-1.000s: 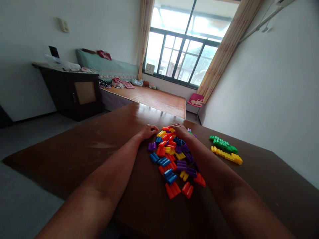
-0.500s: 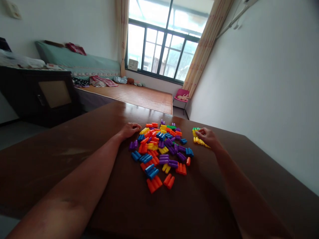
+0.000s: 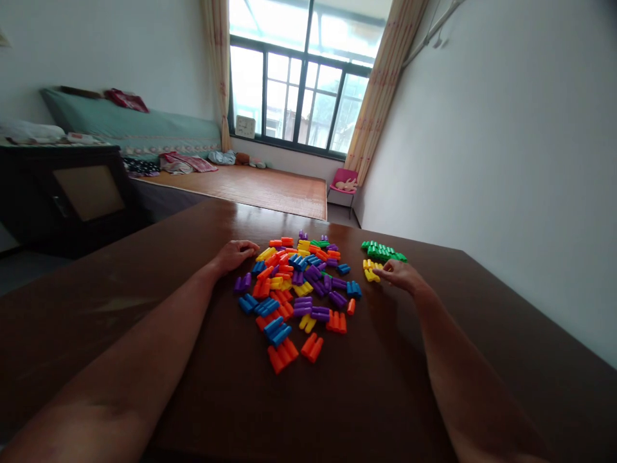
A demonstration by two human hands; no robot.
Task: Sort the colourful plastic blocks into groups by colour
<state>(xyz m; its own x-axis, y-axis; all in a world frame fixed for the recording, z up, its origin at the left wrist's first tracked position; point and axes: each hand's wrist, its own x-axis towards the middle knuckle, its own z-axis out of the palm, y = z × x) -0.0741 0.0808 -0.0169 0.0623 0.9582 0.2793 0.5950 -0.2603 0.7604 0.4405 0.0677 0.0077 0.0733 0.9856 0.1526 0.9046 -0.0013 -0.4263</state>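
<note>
Left of a heap of coloured plastic building blocks (image 3: pixel 299 273), my left hand (image 3: pixel 236 255) rests on the brown table (image 3: pixel 380 386). Its fingers lie loosely stretched out, near a yellow block (image 3: pixel 266 254) at the heap's edge, and it holds nothing I can see. To the right of the heap, my right hand (image 3: pixel 401 274) has thumb and fingers pinched on yellow blocks (image 3: pixel 371 270). The hand covers part of them. Just beyond it, green blocks (image 3: pixel 384 251) lie together in a slanting row.
Loose orange blocks (image 3: pixel 312 347) lie at the near end of the heap. Past the table stand a low bed (image 3: pixel 270 186) and a pink chair (image 3: pixel 343 180). A dark cabinet (image 3: pixel 96 186) is at the left, and a white wall (image 3: pixel 506 161) runs along the right.
My right hand has drawn slightly nearer and right of the green row, which now shows fully. Less of the yellow row is visible. The view has turned a little; my left hand stays beside the heap.
</note>
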